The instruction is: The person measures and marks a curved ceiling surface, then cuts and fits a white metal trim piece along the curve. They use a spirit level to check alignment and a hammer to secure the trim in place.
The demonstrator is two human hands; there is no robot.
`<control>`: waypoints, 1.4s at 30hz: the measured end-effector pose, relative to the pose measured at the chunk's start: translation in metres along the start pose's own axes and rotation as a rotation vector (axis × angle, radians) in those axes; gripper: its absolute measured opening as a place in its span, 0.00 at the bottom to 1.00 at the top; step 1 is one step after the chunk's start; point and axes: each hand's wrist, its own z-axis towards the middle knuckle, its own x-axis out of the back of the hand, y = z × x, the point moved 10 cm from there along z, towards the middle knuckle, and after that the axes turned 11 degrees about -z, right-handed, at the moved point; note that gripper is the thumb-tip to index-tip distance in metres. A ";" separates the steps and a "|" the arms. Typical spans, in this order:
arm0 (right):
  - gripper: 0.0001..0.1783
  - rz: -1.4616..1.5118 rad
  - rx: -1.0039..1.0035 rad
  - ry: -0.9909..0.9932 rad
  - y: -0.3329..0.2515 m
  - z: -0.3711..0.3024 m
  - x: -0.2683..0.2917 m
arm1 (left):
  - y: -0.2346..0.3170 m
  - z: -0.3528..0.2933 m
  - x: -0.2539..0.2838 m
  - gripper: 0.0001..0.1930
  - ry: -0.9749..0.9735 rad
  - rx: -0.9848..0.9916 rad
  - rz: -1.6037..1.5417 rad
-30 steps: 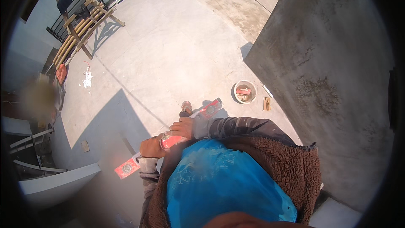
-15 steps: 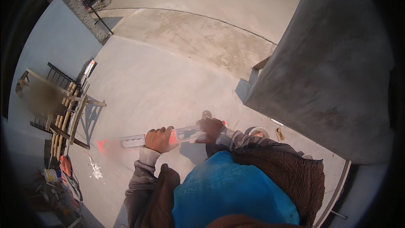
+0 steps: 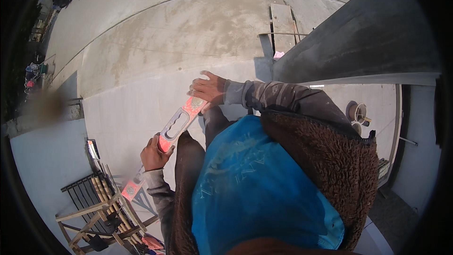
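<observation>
A long red spirit level (image 3: pixel 192 107) with grey-rimmed hand holes slants across in front of me. Its far end points up and right, and its near end reaches toward the wood at the lower left. My left hand (image 3: pixel 156 154) is closed around the level near its middle. At the upper end my right hand (image 3: pixel 208 89) grips it, the fingers over the top edge. The level is held off the floor, close to my legs.
Pale concrete floor (image 3: pixel 141 99) spreads ahead. A grey plastered wall (image 3: pixel 358 33) stands at the right, with a plank (image 3: pixel 282 23) beside it. Buckets (image 3: pixel 357 111) sit at the right. A wooden trestle (image 3: pixel 85 212) and bamboo poles (image 3: pixel 104 192) lie at the lower left.
The level has swung from nearly level across the view to a steep slant, its right end now farther away and upward. My view has turned right; both hands keep hold of the level.
</observation>
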 end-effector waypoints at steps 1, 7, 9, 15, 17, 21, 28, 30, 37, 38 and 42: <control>0.46 0.026 -0.048 -0.102 0.013 0.023 -0.014 | -0.001 0.048 0.003 0.32 -0.019 -0.026 0.027; 0.44 0.069 -0.402 -0.340 0.202 0.085 -0.064 | -0.008 0.303 0.030 0.34 -0.147 -0.268 0.154; 0.44 -0.001 -0.547 -0.416 0.284 0.044 -0.067 | -0.017 0.376 0.052 0.34 -0.251 -0.335 0.149; 0.50 -0.212 -0.858 -0.149 0.461 0.016 0.037 | 0.095 0.622 0.068 0.35 -0.363 -0.536 0.328; 0.52 -0.170 -0.889 -0.070 0.512 0.031 0.050 | 0.152 0.697 0.053 0.36 -0.378 -0.653 0.386; 0.53 -0.009 -0.991 -0.182 0.645 0.004 0.020 | 0.285 0.825 -0.004 0.36 -0.407 -0.949 0.283; 0.47 -0.128 -1.203 -0.063 0.840 -0.110 0.119 | 0.476 0.990 -0.053 0.38 -0.406 -1.149 0.260; 0.47 -0.246 -1.272 0.016 0.862 -0.141 0.162 | 0.530 1.025 -0.060 0.38 -0.372 -1.302 0.208; 0.45 -0.578 -1.716 0.075 0.917 -0.296 0.272 | 0.757 1.142 -0.133 0.33 -0.245 -1.730 0.235; 0.45 -0.639 -1.782 0.097 0.920 -0.320 0.281 | 0.795 1.156 -0.148 0.35 -0.237 -1.774 0.182; 0.45 -0.716 -2.046 0.156 0.906 -0.382 0.337 | 0.930 1.189 -0.205 0.39 -0.239 -1.956 0.072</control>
